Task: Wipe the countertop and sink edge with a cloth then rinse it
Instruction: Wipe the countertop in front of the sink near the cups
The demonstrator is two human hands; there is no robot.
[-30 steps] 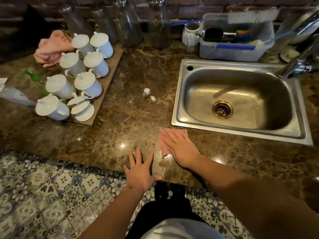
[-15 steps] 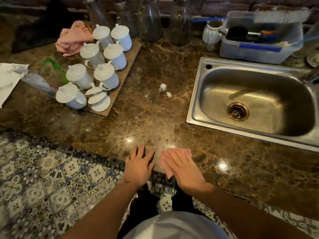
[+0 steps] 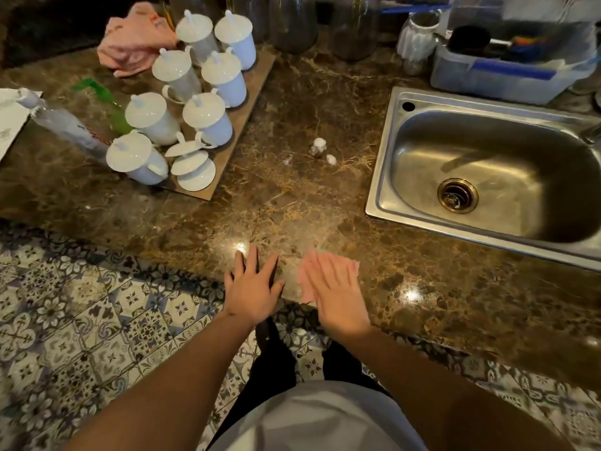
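Pressing pink cloth (image 3: 328, 271) flat on countertop (image 3: 292, 206) edge, right hand (image 3: 338, 297) fingers straight; left hand (image 3: 252, 296) spread, empty.

Open brown countertop (image 3: 292, 203) from 12 to 1 o'clock of both hands, broken only by small white bits (image 3: 320, 148) further up. Blocked at 11 o'clock by a board of lidded white cups (image 3: 192, 105). Sink (image 3: 487, 177) rim at 2 o'clock; glass jars (image 3: 292, 24) at 12
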